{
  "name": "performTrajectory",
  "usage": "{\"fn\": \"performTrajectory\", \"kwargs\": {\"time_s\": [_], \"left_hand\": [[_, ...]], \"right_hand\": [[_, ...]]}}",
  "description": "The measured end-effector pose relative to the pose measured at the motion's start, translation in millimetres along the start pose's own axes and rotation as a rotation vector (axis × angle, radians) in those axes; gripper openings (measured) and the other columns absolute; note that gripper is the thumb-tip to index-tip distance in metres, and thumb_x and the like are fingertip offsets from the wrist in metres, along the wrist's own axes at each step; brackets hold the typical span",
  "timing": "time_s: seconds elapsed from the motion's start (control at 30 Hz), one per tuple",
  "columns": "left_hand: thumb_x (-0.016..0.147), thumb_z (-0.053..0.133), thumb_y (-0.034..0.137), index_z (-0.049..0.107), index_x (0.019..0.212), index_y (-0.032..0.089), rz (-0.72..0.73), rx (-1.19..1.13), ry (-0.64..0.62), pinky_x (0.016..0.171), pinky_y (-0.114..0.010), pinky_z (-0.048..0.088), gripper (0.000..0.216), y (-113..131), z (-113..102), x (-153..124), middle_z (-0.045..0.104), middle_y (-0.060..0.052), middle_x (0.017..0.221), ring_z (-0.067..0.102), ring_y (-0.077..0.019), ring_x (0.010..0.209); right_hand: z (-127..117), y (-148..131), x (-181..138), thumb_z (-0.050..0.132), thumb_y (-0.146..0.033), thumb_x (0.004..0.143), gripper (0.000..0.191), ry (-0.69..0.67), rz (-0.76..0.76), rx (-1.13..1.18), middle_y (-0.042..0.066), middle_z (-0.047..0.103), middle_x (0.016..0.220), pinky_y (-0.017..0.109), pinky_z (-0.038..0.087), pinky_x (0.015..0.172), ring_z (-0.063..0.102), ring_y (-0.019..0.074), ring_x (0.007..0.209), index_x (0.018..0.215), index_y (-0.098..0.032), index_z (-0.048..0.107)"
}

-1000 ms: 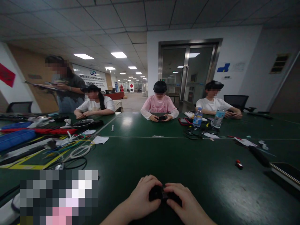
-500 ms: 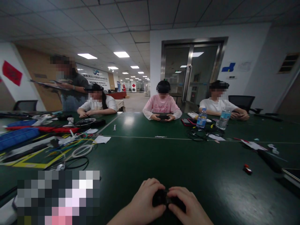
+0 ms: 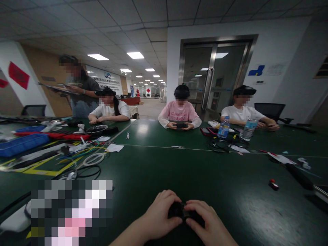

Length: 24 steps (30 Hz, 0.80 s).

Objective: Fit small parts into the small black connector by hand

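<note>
At the near edge of the green table, my left hand (image 3: pixel 162 213) curls around one side of a small dark black object (image 3: pixel 183 213). From the other side my right hand (image 3: pixel 207 220) grips it, thumb and fingers bent round it. Both thumbs lie close together at its near side. The object looks rounded, but my fingers and the dim light hide most of its shape, so its exact kind cannot be made out.
Cables (image 3: pixel 94 159), a blue tray (image 3: pixel 24 144) and paper (image 3: pixel 114 147) lie at the left. A small red-and-black item (image 3: pixel 273 184) sits at the right. Two bottles (image 3: pixel 223 127) stand beyond. Several people are across the green table (image 3: pixel 143 171), one holding a dark device (image 3: pixel 181 125).
The view has shifted slightly, so the room and table contents appear a little to the right and higher. Both my hands keep nearly the same hold on the black object.
</note>
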<state>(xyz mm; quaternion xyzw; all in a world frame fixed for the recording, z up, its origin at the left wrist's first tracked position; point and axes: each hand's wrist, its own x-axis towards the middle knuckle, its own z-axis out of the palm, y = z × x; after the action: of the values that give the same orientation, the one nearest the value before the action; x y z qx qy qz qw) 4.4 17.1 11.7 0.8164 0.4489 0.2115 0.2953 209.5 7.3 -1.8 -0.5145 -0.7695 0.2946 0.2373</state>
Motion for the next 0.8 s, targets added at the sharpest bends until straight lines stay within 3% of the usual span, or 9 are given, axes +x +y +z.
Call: {"fn": "performTrajectory", "kwargs": {"time_s": [0.2, 0.4, 0.57, 0.8], "left_hand": [[0.07, 0.069, 0.025, 0.052, 0.118, 0.024, 0.018, -0.013, -0.014, 0.095, -0.037, 0.037, 0.051, -1.4, -0.9, -0.4, 0.053, -0.006, 0.118, 0.047, -0.0247, 0.108], [0.073, 0.065, 0.025, 0.056, 0.112, 0.025, 0.057, 0.011, -0.018, 0.093, -0.037, 0.038, 0.039, 2.1, -4.9, -0.3, 0.056, -0.005, 0.112, 0.05, -0.024, 0.104], [0.069, 0.07, 0.026, 0.051, 0.119, 0.023, 0.049, 0.003, -0.001, 0.095, -0.038, 0.037, 0.053, 3.6, -5.3, -0.6, 0.056, -0.006, 0.114, 0.05, -0.0247, 0.106], [0.071, 0.068, 0.026, 0.056, 0.113, 0.025, 0.053, 0.045, -0.001, 0.095, -0.038, 0.037, 0.044, 1.8, -2.6, -0.1, 0.056, -0.005, 0.113, 0.05, -0.0243, 0.105]], "right_hand": [[-0.6, -1.4, 0.3, 0.061, -0.029, 0.078, 0.022, 0.002, -0.004, -0.011, 0.003, 0.064, 0.114, 0.038, 0.04, 0.094, 0.055, 0.0245, 0.109, 0.098, -0.031, 0.068], [-1.0, -0.1, -0.3, 0.059, -0.03, 0.079, 0.021, -0.002, -0.016, -0.028, 0.003, 0.063, 0.115, 0.039, 0.04, 0.094, 0.054, 0.0245, 0.111, 0.099, -0.031, 0.067], [-1.4, 1.1, 0.7, 0.059, -0.031, 0.08, 0.022, -0.012, -0.005, -0.061, 0.003, 0.062, 0.118, 0.039, 0.039, 0.096, 0.053, 0.0252, 0.113, 0.101, -0.031, 0.066], [-1.6, 1.2, -0.6, 0.06, -0.031, 0.078, 0.024, -0.002, -0.002, -0.051, 0.003, 0.062, 0.118, 0.04, 0.039, 0.096, 0.054, 0.025, 0.111, 0.101, -0.03, 0.067]]}}
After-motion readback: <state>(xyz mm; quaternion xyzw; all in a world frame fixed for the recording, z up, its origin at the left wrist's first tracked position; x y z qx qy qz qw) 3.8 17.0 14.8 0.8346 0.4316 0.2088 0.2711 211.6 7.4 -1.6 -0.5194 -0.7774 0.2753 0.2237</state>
